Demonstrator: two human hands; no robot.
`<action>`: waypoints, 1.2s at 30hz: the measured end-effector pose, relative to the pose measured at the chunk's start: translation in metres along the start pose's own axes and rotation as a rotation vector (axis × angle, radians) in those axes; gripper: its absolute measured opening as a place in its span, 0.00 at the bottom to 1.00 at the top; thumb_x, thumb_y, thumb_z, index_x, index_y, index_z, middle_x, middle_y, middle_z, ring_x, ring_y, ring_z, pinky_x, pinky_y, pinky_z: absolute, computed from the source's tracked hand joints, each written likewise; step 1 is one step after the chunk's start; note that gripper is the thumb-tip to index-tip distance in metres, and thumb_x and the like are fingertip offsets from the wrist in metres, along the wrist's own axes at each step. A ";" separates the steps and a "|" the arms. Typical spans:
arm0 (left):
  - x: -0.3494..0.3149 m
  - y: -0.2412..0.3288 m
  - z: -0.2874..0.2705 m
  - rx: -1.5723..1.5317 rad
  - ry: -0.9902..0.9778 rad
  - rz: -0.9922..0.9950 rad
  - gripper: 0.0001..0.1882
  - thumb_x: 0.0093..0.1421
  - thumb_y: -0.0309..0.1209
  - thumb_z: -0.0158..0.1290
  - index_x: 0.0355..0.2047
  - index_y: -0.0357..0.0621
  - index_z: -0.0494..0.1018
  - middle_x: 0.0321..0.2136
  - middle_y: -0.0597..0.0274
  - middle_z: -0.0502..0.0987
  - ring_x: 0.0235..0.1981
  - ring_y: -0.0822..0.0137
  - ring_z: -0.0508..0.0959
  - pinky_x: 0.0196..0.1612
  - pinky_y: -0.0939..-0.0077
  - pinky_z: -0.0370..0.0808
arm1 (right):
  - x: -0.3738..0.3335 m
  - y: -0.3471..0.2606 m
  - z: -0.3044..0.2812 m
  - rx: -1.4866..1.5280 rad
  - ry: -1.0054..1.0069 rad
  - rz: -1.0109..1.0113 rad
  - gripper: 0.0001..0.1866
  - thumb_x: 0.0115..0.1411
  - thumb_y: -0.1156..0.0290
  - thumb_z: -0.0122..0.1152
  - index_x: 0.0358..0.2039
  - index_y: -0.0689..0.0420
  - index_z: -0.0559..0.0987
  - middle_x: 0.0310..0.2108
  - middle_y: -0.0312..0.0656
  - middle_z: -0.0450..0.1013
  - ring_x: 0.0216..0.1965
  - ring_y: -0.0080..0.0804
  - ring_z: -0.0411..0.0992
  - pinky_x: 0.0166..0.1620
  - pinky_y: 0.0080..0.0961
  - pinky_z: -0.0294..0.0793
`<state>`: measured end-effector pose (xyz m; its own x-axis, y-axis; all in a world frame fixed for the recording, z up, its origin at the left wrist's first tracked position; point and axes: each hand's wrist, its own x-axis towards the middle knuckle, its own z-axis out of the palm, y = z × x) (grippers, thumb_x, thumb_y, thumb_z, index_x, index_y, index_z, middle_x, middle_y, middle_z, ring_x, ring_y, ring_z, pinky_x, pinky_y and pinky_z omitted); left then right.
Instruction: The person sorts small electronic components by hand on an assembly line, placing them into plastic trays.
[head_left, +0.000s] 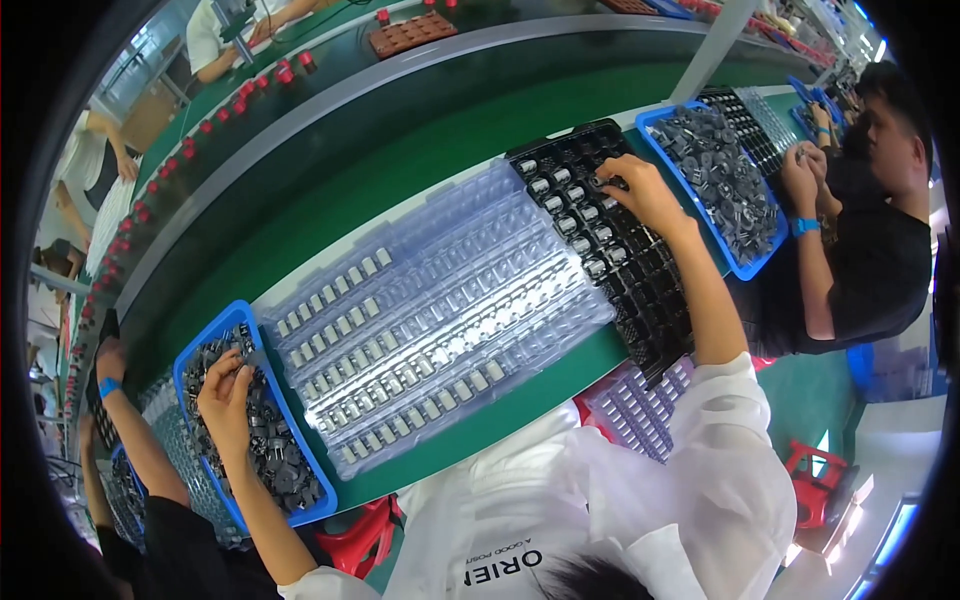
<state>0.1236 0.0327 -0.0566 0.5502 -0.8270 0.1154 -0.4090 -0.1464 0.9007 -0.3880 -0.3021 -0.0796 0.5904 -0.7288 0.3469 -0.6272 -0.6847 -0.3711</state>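
Observation:
My left hand point(226, 400) is over a blue bin point(318, 492) heaped with small dark grey parts with metal prongs point(280, 455). Its thumb and fingertips are pinched together; whatever lies between them is too small to make out. Out to the right, my right hand point(645, 192) pinches a small silver metal part above a black compartment tray point(655, 310). Several silver cylindrical parts point(575, 225) sit in that tray's left columns. Between my hands lies a clear plastic blister tray point(500, 290) with rows of silver parts point(400, 380) in its left half.
A second blue bin point(715, 185) of dark grey parts stands right of the black tray, beside a seated co-worker point(870, 220). Another co-worker's arm point(140, 430) reaches in at left. Beyond the green bench runs a conveyor point(400, 130). Red stools point(815, 480) stand below.

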 end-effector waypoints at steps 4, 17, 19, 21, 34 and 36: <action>-0.002 -0.024 -0.017 0.026 0.051 0.052 0.08 0.60 0.19 0.50 0.40 0.33 0.69 0.44 0.57 0.73 0.43 0.71 0.74 0.47 0.80 0.71 | 0.012 -0.004 0.006 -0.015 -0.078 -0.079 0.12 0.47 0.82 0.62 0.34 0.61 0.76 0.37 0.46 0.73 0.43 0.45 0.71 0.45 0.32 0.71; -0.037 0.082 0.111 0.252 -0.093 0.388 0.07 0.54 0.18 0.53 0.34 0.36 0.71 0.40 0.52 0.75 0.43 0.57 0.74 0.48 0.69 0.69 | 0.037 -0.194 0.102 0.324 0.115 -0.318 0.16 0.55 0.78 0.54 0.46 0.60 0.76 0.42 0.50 0.70 0.46 0.47 0.68 0.50 0.35 0.69; -0.052 0.082 0.125 0.241 -0.144 0.397 0.07 0.54 0.18 0.53 0.34 0.36 0.70 0.40 0.53 0.75 0.42 0.61 0.74 0.47 0.72 0.69 | 0.052 -0.222 0.132 0.269 0.039 -0.160 0.09 0.51 0.77 0.56 0.35 0.61 0.77 0.37 0.48 0.70 0.42 0.47 0.69 0.44 0.37 0.71; -0.064 0.074 0.125 0.236 -0.139 0.344 0.07 0.54 0.18 0.53 0.34 0.36 0.70 0.40 0.53 0.75 0.42 0.61 0.74 0.47 0.71 0.69 | 0.053 -0.231 0.154 0.207 0.187 -0.312 0.08 0.49 0.76 0.58 0.32 0.60 0.76 0.33 0.46 0.70 0.40 0.45 0.68 0.42 0.37 0.71; -0.055 0.070 0.136 -0.241 -0.161 0.131 0.08 0.54 0.16 0.54 0.36 0.33 0.75 0.47 0.54 0.72 0.41 0.72 0.74 0.43 0.81 0.72 | 0.039 -0.243 0.083 0.858 0.140 -0.146 0.08 0.50 0.81 0.58 0.33 0.60 0.76 0.33 0.43 0.71 0.36 0.37 0.73 0.35 0.29 0.76; -0.058 0.063 0.129 -0.246 -0.151 0.099 0.08 0.53 0.15 0.54 0.35 0.33 0.75 0.47 0.54 0.72 0.41 0.72 0.74 0.44 0.81 0.72 | 0.024 -0.248 0.084 0.937 -0.037 -0.135 0.12 0.51 0.81 0.58 0.38 0.61 0.78 0.34 0.42 0.72 0.38 0.33 0.74 0.36 0.24 0.78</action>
<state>-0.0274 0.0013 -0.0607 0.3947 -0.9047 0.1605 -0.2566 0.0592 0.9647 -0.1755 -0.1493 -0.0514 0.6539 -0.6318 0.4163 0.1019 -0.4716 -0.8759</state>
